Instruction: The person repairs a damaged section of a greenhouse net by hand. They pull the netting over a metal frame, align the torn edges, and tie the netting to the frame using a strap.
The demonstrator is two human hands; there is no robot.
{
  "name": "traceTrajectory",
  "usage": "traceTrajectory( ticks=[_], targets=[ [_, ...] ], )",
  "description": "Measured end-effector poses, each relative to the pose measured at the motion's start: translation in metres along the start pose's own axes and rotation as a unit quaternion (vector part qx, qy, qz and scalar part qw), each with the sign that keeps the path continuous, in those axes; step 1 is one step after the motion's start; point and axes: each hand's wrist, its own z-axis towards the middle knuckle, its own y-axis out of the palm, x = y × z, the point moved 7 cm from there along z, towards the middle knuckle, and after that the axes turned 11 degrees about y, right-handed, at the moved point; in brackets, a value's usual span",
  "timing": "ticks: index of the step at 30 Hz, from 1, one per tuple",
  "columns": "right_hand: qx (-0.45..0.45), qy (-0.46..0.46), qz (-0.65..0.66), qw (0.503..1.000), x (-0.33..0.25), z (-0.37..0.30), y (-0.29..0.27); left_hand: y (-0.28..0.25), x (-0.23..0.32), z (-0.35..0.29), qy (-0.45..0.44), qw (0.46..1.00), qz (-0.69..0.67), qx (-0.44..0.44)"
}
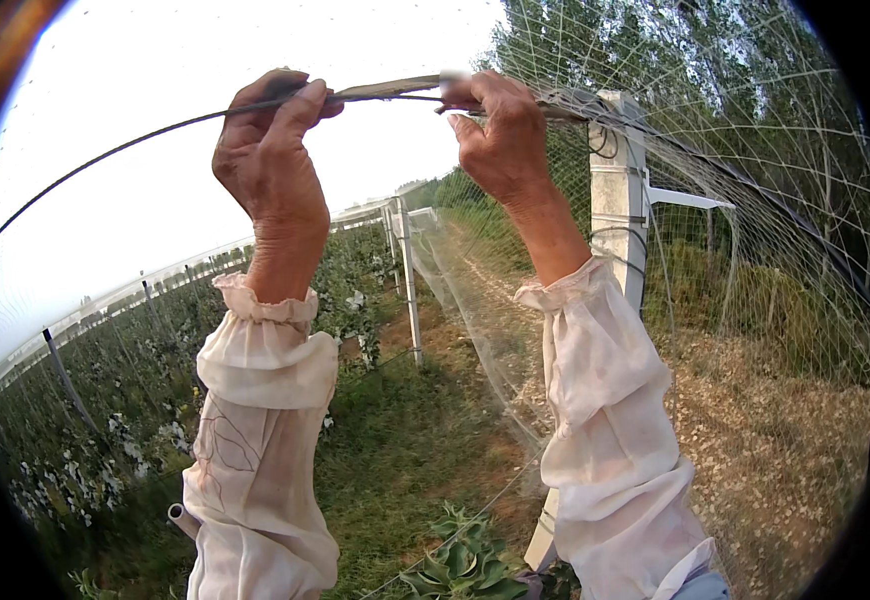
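Both my arms reach up in pale, ruffled sleeves. A dark cable [120, 149] runs from the far left across to the right, passing through my raised left hand [277, 150]. Those fingers are closed around it, thumb pressed on top. Between my hands, a flat grey-brown strip [390, 88] lies along the cable; I cannot tell its material. My right hand [503, 130] pinches the strip's other end, thumb and fingers together, its fingertips partly blurred. Just right of that hand stands the top of a white concrete post [617, 180], with wires wound about it.
Fine netting [755, 130] spreads overhead and down the right side. A second pale post [408, 280] stands farther off, with a net sheet [475, 340] hanging near it. Rows of leafy plants [105, 440] fill the left. A leafy shoot [460, 565] rises at the bottom.
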Motion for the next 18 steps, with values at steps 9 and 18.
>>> traceTrajectory(
  ticks=[9, 18],
  targets=[
    [-0.063, 0.012, -0.005, 0.998, 0.006, 0.004, 0.001, -0.014, -0.025, -0.030, 0.028, 0.994, 0.043, -0.098],
    [-0.035, -0.043, -0.168, 0.984, -0.015, -0.017, -0.015, -0.001, -0.061, -0.054, 0.229, 0.781, 0.461, -0.353]
  ],
)
